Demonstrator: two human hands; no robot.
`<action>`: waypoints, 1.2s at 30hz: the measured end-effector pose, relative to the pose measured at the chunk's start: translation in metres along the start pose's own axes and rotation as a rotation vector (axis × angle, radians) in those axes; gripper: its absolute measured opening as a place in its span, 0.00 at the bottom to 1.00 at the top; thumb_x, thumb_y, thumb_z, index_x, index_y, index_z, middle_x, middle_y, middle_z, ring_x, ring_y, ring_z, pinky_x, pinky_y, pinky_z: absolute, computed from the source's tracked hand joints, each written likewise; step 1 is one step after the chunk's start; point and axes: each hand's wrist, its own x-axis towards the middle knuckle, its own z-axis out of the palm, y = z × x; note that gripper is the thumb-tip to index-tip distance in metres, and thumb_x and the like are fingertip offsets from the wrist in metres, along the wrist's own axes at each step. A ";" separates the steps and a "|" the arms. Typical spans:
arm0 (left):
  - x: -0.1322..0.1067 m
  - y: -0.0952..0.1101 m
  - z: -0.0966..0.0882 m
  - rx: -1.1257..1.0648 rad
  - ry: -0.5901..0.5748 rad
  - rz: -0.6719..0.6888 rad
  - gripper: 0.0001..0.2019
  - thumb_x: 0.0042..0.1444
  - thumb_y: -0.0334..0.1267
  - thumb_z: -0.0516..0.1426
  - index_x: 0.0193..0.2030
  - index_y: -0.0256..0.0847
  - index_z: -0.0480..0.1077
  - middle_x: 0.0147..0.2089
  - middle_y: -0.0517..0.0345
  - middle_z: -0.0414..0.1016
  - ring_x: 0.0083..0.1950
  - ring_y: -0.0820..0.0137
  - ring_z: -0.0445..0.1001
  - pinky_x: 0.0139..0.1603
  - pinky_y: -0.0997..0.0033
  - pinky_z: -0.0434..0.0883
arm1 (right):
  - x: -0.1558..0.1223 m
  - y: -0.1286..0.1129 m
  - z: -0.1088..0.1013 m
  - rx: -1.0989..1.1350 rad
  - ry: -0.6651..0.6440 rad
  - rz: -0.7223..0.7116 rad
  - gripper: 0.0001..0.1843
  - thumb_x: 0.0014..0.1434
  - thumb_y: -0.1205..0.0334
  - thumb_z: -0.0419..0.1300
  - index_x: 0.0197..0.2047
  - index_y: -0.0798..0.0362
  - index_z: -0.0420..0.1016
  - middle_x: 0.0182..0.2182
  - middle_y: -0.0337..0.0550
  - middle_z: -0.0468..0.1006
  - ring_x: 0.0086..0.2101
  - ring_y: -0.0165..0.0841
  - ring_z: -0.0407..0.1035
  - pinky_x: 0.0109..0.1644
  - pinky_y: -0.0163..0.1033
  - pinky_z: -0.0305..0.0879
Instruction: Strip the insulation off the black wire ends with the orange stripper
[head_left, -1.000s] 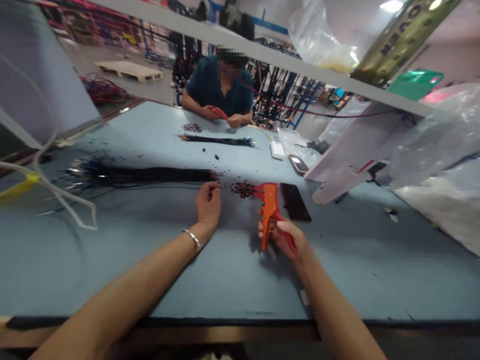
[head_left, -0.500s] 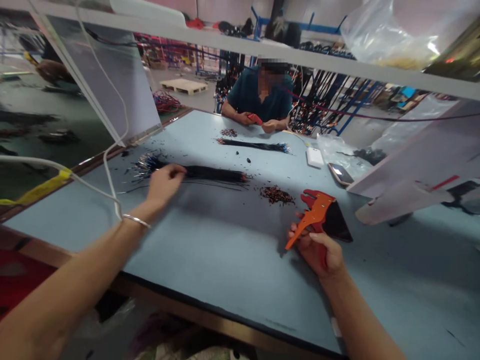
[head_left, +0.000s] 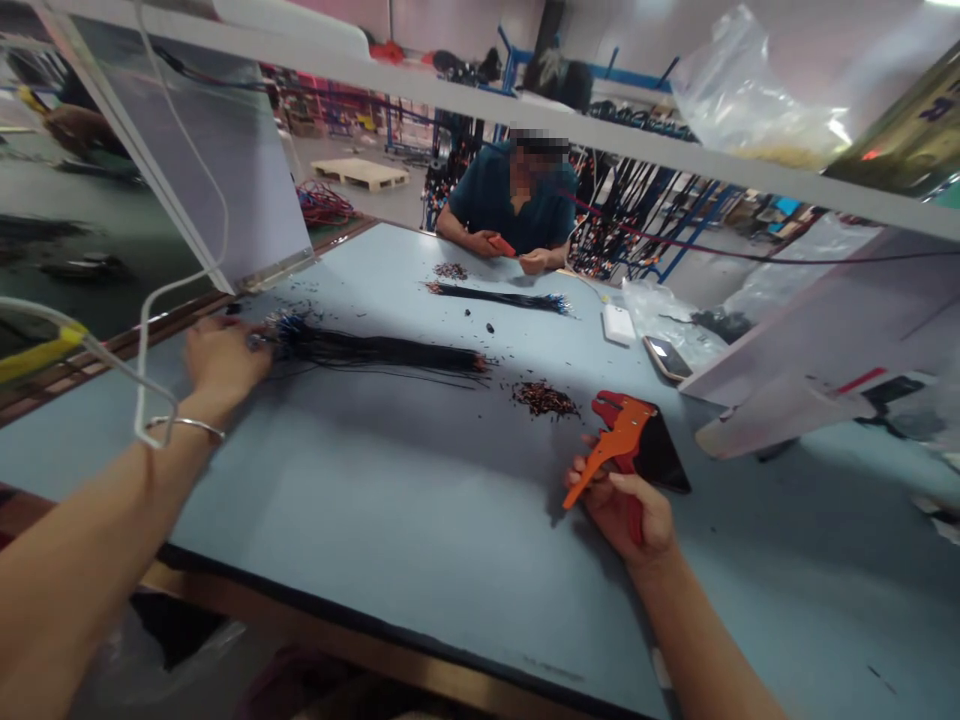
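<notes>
My right hand (head_left: pixel 626 510) is closed around the handles of an orange wire stripper (head_left: pixel 613 438), held a little above the blue table (head_left: pixel 420 500). Far to the left, my left hand (head_left: pixel 221 360) reaches the left end of a long bundle of black wires (head_left: pixel 375 352) lying on the table. Its fingers curl at the blue-tipped wire ends, but motion smear hides whether they grip a wire. A small pile of stripped wire bits (head_left: pixel 544 398) lies between the bundle and the stripper.
A dark phone (head_left: pixel 666 462) lies just behind the stripper. Another phone (head_left: pixel 666 358) and a white box (head_left: pixel 618 324) sit farther back. Across the table a person in a dark shirt (head_left: pixel 517 200) works with a second wire bundle (head_left: pixel 499 297). White cables (head_left: pixel 150 390) hang at the left.
My left hand has moved from the right end of the black bundle to its left end. The stripper has tilted in my right hand, and the view has swung left.
</notes>
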 end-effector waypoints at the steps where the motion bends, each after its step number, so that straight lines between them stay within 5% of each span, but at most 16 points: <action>1: -0.003 0.007 0.001 0.036 0.003 0.014 0.18 0.53 0.36 0.52 0.49 0.34 0.73 0.55 0.45 0.69 0.55 0.55 0.64 0.55 0.54 0.64 | 0.000 0.000 0.000 0.008 0.002 0.003 0.19 0.47 0.65 0.59 0.44 0.49 0.76 0.33 0.43 0.80 0.34 0.37 0.74 0.46 0.47 0.70; 5: -0.018 0.037 0.002 0.046 -0.135 0.302 0.17 0.59 0.38 0.48 0.49 0.38 0.72 0.48 0.52 0.73 0.47 0.64 0.70 0.49 0.66 0.66 | 0.002 0.001 -0.002 0.047 0.003 0.020 0.19 0.46 0.64 0.58 0.44 0.49 0.76 0.34 0.43 0.80 0.34 0.38 0.74 0.48 0.50 0.70; 8: -0.029 0.053 0.008 0.115 -0.280 0.612 0.16 0.62 0.40 0.47 0.45 0.38 0.74 0.45 0.51 0.74 0.48 0.63 0.69 0.51 0.62 0.63 | 0.002 0.000 -0.002 0.048 0.002 0.039 0.19 0.46 0.65 0.58 0.44 0.49 0.76 0.33 0.43 0.80 0.34 0.37 0.74 0.47 0.47 0.70; 11: -0.033 0.065 0.020 0.108 -0.276 0.687 0.15 0.62 0.41 0.47 0.46 0.41 0.73 0.45 0.51 0.74 0.49 0.61 0.69 0.50 0.61 0.63 | 0.002 0.000 -0.003 0.024 0.005 0.043 0.19 0.47 0.65 0.58 0.45 0.49 0.76 0.33 0.43 0.80 0.35 0.37 0.74 0.45 0.45 0.70; 19: -0.026 0.090 0.042 0.061 -0.262 0.631 0.11 0.58 0.38 0.50 0.35 0.43 0.74 0.40 0.51 0.75 0.46 0.59 0.71 0.43 0.63 0.66 | 0.003 0.000 -0.005 0.002 0.002 0.044 0.19 0.47 0.64 0.58 0.45 0.48 0.76 0.33 0.42 0.80 0.35 0.37 0.74 0.48 0.48 0.69; 21: -0.018 0.092 0.033 -0.055 -0.244 0.630 0.12 0.59 0.39 0.50 0.37 0.44 0.74 0.41 0.54 0.77 0.46 0.61 0.73 0.45 0.65 0.67 | 0.003 0.000 -0.003 0.015 0.006 0.048 0.20 0.47 0.64 0.58 0.45 0.48 0.76 0.33 0.42 0.81 0.35 0.38 0.75 0.51 0.50 0.68; 26: 0.012 0.093 -0.010 -0.356 0.009 0.326 0.14 0.58 0.44 0.52 0.43 0.41 0.74 0.39 0.60 0.80 0.41 0.68 0.76 0.47 0.65 0.70 | 0.003 -0.001 0.000 0.023 0.010 0.049 0.17 0.47 0.64 0.58 0.42 0.48 0.77 0.33 0.42 0.81 0.36 0.39 0.75 0.53 0.52 0.67; 29: 0.027 0.091 -0.031 -0.456 0.084 0.261 0.18 0.59 0.48 0.49 0.46 0.40 0.73 0.37 0.60 0.80 0.39 0.70 0.76 0.45 0.65 0.71 | 0.004 -0.001 -0.001 0.007 0.002 0.050 0.17 0.47 0.64 0.58 0.42 0.48 0.77 0.33 0.42 0.81 0.37 0.39 0.75 0.54 0.51 0.66; 32: 0.035 0.088 -0.045 -0.501 0.178 0.242 0.23 0.57 0.54 0.49 0.43 0.37 0.75 0.38 0.58 0.80 0.41 0.70 0.76 0.43 0.65 0.70 | 0.004 0.000 -0.002 -0.010 0.001 0.043 0.18 0.48 0.63 0.58 0.44 0.48 0.76 0.34 0.42 0.81 0.38 0.39 0.75 0.54 0.52 0.66; 36: 0.036 0.092 -0.067 -0.524 0.289 0.189 0.35 0.60 0.59 0.39 0.55 0.30 0.66 0.46 0.48 0.77 0.44 0.68 0.76 0.32 0.67 0.64 | 0.003 -0.001 -0.002 0.017 0.016 0.052 0.20 0.48 0.64 0.58 0.46 0.48 0.76 0.32 0.42 0.81 0.37 0.42 0.76 0.52 0.55 0.67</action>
